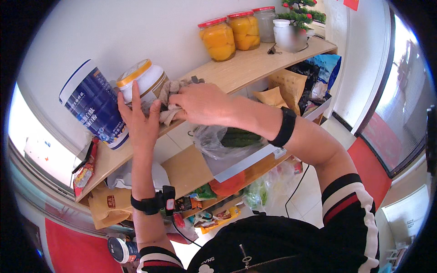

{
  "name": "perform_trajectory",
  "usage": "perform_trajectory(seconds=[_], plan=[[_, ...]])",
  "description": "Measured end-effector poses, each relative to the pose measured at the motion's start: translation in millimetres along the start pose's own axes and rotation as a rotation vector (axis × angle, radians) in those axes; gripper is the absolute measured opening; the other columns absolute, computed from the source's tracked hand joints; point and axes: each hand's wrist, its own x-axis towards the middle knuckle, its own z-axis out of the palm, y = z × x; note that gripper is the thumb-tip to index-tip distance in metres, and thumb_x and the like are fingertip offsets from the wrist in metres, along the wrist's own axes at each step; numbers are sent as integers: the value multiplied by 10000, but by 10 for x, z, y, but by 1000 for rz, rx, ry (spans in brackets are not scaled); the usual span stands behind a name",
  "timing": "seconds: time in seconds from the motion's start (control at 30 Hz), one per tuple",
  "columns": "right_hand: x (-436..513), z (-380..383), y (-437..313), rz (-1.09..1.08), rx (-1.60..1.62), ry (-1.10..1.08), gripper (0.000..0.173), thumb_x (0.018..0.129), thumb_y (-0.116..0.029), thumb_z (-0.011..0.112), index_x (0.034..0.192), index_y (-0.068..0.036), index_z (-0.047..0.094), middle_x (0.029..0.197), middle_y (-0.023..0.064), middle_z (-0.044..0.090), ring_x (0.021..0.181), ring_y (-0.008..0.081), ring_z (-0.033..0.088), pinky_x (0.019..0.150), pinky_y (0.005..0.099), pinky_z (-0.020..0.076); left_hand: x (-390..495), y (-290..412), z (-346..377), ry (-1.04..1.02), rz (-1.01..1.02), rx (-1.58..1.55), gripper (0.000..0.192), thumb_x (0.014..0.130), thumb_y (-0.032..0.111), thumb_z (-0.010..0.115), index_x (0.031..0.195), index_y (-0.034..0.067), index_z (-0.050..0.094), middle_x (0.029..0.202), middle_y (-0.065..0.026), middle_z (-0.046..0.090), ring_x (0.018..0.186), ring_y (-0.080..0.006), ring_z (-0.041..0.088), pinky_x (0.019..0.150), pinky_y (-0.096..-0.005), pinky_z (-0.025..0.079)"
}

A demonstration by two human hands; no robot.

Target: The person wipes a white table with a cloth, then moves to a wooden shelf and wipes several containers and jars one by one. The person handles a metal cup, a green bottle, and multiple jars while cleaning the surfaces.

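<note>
My right hand (205, 105) grips a bunched grey-beige cloth (170, 94) on the top board of a wooden shelf unit (235, 73). Just left of it, my left hand (140, 117) is raised with its fingers spread, in front of a white plastic jar with a yellow lid (146, 80). Its fingertips reach the jar's side; whether they press on it is hard to tell. A large blue and white canister (97, 105) leans beside the jar, close to my left fingers. Part of the jar's lower side is hidden by my hand and the cloth.
Farther right on the top board are jars of yellow fruit (218, 41), a glass jar (266, 25), a black binder clip (273, 50), a small white bottle (281, 30) and a potted artificial tree (302, 17). Below lie green vegetables in clear plastic (239, 137) and paper bags (290, 85).
</note>
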Motion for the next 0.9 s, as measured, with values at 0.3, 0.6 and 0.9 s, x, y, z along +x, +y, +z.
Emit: perform_trajectory(seconds=[0.3, 0.6, 0.9], plan=[[-104, -414, 846, 313, -225, 16, 279, 840, -264, 550, 1020, -55, 586, 960, 182, 625, 910, 359, 595, 779, 444, 469, -26, 29, -7, -4, -20, 153, 610, 823, 210, 618, 1381, 206, 373, 1352, -279, 217, 1238, -422, 260, 1016, -449, 273], [327, -119, 658, 225, -118, -60, 289, 857, -205, 523, 1094, -44, 557, 1048, 213, 595, 992, 362, 559, 824, 433, 446, -46, 92, -66, -114, -128, -55, 598, 829, 143, 603, 1379, 149, 368, 1241, -233, 280, 1039, -337, 447, 860, -372, 424], [372, -111, 976, 93, -71, -19, 331, 840, -222, 548, 1142, -86, 538, 1022, 179, 616, 957, 367, 580, 805, 441, 457, -36, -132, 48, -280, -119, -164, 527, 903, 222, 484, 1383, 72, 327, 1324, -305, 334, 1134, -405, 468, 941, -407, 390]])
